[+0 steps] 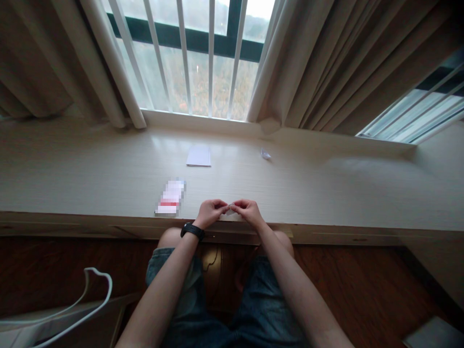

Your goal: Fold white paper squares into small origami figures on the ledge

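Note:
My left hand (211, 212) and my right hand (248, 211) meet over the front edge of the pale desk (326, 193). Between their pinched fingertips is a small piece of white paper (230, 211), held from both sides and partly covered by the fingers. Its exact folds are too small to make out. Farther back, to the right, lies a small folded paper piece (266, 153) with a raised point. A short stack of white paper sheets (198, 156) rests behind my left hand, apart from it.
Left of my hands a phone-like object (170, 197) with a pixelated face lies near the desk edge. Behind the desk are a barred window (195, 72) and brown curtains (311, 63). A white looped frame (105, 290) stands low at left.

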`<state>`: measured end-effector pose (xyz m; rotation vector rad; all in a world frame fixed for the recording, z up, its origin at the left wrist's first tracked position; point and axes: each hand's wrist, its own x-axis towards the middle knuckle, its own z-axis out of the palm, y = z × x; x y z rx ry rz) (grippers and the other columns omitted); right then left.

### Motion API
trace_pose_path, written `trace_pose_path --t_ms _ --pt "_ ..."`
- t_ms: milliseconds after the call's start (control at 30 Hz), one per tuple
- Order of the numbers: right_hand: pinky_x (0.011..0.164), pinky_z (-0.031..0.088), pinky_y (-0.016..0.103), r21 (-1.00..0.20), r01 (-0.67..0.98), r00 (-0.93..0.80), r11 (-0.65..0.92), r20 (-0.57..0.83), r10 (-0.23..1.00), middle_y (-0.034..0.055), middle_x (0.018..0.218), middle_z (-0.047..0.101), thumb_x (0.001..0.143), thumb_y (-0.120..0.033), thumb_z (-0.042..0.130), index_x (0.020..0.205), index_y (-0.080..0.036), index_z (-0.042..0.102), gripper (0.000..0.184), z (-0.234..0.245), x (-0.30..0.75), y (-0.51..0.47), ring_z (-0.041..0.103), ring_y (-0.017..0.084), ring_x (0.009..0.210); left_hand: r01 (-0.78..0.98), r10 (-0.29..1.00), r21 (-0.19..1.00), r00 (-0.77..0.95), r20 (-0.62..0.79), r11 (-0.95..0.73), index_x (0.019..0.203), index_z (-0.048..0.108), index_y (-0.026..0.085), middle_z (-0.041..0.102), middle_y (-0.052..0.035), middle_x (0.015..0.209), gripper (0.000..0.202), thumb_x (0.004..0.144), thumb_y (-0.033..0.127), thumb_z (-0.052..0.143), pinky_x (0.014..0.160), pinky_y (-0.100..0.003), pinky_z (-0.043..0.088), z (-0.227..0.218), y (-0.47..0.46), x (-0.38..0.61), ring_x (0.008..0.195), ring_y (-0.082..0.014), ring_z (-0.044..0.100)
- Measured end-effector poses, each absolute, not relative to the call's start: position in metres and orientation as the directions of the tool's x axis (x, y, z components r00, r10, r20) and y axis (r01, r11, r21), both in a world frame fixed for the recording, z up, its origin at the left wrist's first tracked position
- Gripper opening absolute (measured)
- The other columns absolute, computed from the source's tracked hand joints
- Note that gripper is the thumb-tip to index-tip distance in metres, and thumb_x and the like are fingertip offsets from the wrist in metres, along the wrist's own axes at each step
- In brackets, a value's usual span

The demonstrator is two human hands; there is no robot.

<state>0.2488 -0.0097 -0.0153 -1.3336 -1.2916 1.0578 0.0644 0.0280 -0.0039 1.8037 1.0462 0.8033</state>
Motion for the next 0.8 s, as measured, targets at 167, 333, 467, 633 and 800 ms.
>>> trace_pose_path --t_ms 167,333,467,633,800 --pt "0.044 0.037 0.023 -0.985 0.171 0.131 -0.024 -0.001 0.991 0.0039 0.063 0.069 0.070 -0.049 0.072 0.080 -0.015 0.076 0.036 -0.014 0.246 -0.011 0.051 0.012 0.049 0.334 0.908 0.915 0.411 0.076 -0.228 0.089 0.075 0.017 0.072 -0.0036 0.073 0.033 0.082 0.046 0.060 0.052 -0.021 0.042 -0.008 0.028 0.065 0.055 -0.0124 0.059" --pt "0.045 0.037 0.023 -0.986 0.168 0.162 -0.008 0.019 0.987 0.0039 0.059 0.067 0.069 -0.047 0.072 0.075 -0.015 0.076 0.033 -0.015 0.243 -0.012 0.050 0.012 0.048 0.363 0.921 0.899 0.376 0.101 -0.246 0.081 0.074 0.017 0.070 -0.0028 0.066 0.033 0.082 0.047 0.060 0.049 -0.020 0.041 -0.010 0.027 0.066 0.053 -0.0120 0.059" --pt "0.047 0.038 0.024 -0.988 0.153 0.192 0.002 0.032 0.981 0.0040 0.060 0.068 0.068 -0.046 0.073 0.072 -0.015 0.076 0.032 -0.017 0.242 -0.011 0.051 0.012 0.049 0.295 0.937 0.939 0.341 0.069 -0.177 0.080 0.073 0.017 0.070 -0.0028 0.065 0.033 0.081 0.048 0.061 0.046 -0.020 0.043 -0.012 0.028 0.067 0.050 -0.0120 0.059" --pt "0.049 0.042 0.024 -0.992 0.129 0.235 -0.006 0.025 0.972 0.0044 0.064 0.070 0.068 -0.048 0.073 0.076 -0.015 0.076 0.034 -0.018 0.241 -0.010 0.053 0.013 0.050 0.154 0.951 0.982 0.302 0.060 -0.111 0.081 0.072 0.015 0.071 -0.0045 0.072 0.037 0.078 0.051 0.064 0.052 -0.023 0.051 -0.015 0.031 0.068 0.058 -0.0150 0.065" --pt "0.054 0.046 0.026 -0.983 0.182 0.194 0.022 0.058 0.979 0.0052 0.067 0.071 0.070 -0.049 0.072 0.083 -0.017 0.077 0.035 -0.017 0.240 -0.013 0.059 0.016 0.056 0.267 0.941 0.940 0.317 0.121 -0.211 0.084 0.072 0.018 0.073 -0.0044 0.077 0.037 0.079 0.054 0.063 0.060 -0.024 0.051 -0.012 0.028 0.067 0.069 -0.0173 0.068"
